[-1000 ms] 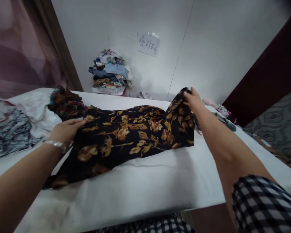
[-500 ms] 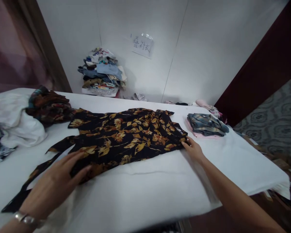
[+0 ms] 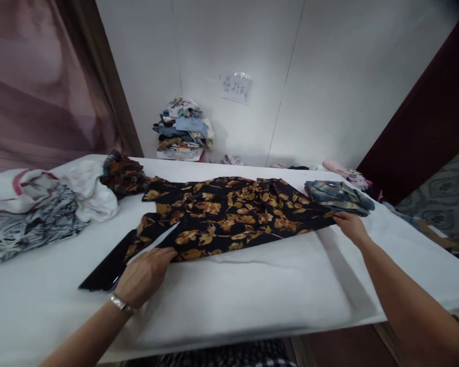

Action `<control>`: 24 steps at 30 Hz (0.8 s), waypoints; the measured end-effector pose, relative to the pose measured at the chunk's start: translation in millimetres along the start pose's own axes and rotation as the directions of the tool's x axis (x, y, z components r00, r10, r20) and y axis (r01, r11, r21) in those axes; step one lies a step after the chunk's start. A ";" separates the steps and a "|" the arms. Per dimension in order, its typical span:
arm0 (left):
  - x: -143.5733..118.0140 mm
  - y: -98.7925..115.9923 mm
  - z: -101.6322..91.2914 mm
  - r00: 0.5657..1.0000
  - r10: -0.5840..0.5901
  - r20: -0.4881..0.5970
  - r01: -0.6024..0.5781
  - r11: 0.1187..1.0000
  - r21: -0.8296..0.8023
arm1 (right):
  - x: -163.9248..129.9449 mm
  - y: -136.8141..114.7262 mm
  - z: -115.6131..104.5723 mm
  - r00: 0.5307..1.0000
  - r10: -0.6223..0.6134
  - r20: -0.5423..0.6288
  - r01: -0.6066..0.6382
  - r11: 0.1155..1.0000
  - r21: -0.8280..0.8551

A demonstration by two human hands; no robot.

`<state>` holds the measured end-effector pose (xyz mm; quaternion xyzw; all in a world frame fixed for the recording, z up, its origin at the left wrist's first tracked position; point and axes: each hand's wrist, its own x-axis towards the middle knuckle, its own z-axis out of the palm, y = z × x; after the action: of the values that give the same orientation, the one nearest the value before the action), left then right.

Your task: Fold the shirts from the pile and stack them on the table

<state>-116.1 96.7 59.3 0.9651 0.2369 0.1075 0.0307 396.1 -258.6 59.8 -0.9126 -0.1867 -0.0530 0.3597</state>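
Two bare hands are working one black floral garment (image 3: 229, 216) lying flat on the white table (image 3: 252, 300), its long axis running left to right. Left hand (image 3: 145, 275) is pinching its near-left hem; right hand (image 3: 351, 227) is gripping its right end. One folded pile (image 3: 338, 196) is sitting just beyond.

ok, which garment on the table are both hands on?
The black shirt with gold leaves, spread flat mid-table: left hand at its near-left edge, right hand at its right end. Other clothes lie untouched.
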 end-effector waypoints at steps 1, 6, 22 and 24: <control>-5.9 8.2 0.4 0.999 0.033 0.000 -0.033 0.999 0.000 | -1.5 10.7 -7.3 1.000 0.001 -0.008 -0.001 1.000 -0.021; -42.8 38.5 2.7 0.992 0.107 0.062 -0.107 0.994 -0.011 | -29.0 49.7 -6.4 0.996 0.023 0.088 -0.019 0.999 -0.045; 98.7 20.8 26.7 0.992 -0.115 0.048 0.118 0.992 -0.047 | -42.9 57.0 40.7 0.978 0.145 -0.148 -0.121 0.980 0.159; 101.3 23.0 20.0 0.994 -0.098 0.052 0.101 0.994 -0.049 | -45.9 55.2 40.0 0.974 0.169 -0.152 -0.129 0.962 0.242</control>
<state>-13.8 123.2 61.9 0.9533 0.2810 0.0882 0.0668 373.0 -282.5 -15.4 -0.8681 -0.0907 -0.0818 0.4811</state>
